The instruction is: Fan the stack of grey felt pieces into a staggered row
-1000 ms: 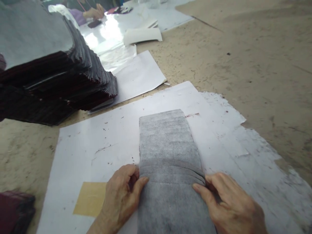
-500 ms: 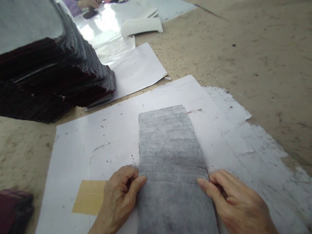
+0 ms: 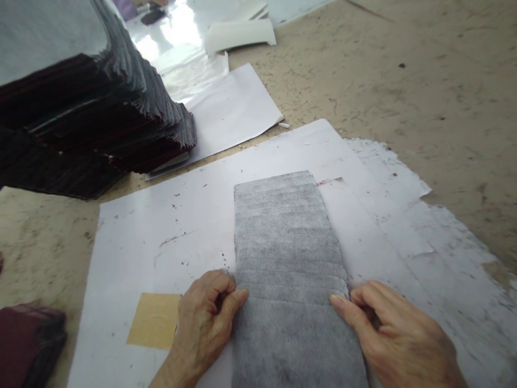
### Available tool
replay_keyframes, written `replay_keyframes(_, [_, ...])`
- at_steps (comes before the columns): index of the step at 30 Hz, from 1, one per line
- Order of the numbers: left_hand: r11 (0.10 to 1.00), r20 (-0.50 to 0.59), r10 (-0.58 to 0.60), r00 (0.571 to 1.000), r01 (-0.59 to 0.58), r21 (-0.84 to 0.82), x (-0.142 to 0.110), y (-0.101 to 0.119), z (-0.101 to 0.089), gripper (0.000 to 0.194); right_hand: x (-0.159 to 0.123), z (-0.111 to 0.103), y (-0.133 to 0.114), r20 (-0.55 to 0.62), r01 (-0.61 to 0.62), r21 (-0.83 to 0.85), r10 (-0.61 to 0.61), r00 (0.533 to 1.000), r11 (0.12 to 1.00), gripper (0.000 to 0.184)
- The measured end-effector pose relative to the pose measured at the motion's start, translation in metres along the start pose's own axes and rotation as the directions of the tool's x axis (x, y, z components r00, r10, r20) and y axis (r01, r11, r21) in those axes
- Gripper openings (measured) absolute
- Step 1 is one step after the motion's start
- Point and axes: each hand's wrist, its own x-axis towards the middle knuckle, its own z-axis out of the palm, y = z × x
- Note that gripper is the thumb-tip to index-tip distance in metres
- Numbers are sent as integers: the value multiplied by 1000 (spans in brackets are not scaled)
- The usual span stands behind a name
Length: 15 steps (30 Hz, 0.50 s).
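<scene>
**Two hands at the edges of a fanned stack of grey sheets**

Two bare hands work a narrow grey stack lying lengthwise on white paper. At far left, a dark maroon bundle [image 3: 28, 345] sits at the bench [image 3: 424, 70] edge, and a tall pile of dark sheets [image 3: 92, 124] stands behind it. A tan patch [image 3: 155, 320] marks the white backing paper [image 3: 161, 226] just beside the left hand [image 3: 204, 323], whose fingers are curled, thumb laid on the stack's left edge, pinching it there. At centre lies the grey sheet stack [image 3: 288, 253], its sheets stepped like shingles, reaching away from the person. The right hand [image 3: 398, 337] mirrors the left, fingers bent, thumb pressed on the right edge. Torn white paper [image 3: 404, 215] extends to the right. The sheets look thin, light, soft and fibrous, likely to slide over one another or crease; holding both long edges at once should keep the stepping even.
</scene>
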Motion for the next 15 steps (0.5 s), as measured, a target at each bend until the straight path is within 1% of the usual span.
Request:
replay_keyframes(8, [999,20,-37,999,36,27,3,2,-1,28,0,1,-2,-25,-5,-22,4,1000,1000,38])
replay_keyframes(15, [998,10,-1,1000,0,63,-1,-1,0,32,-2,1,-3,-41,-26,16,27,999,1000,37])
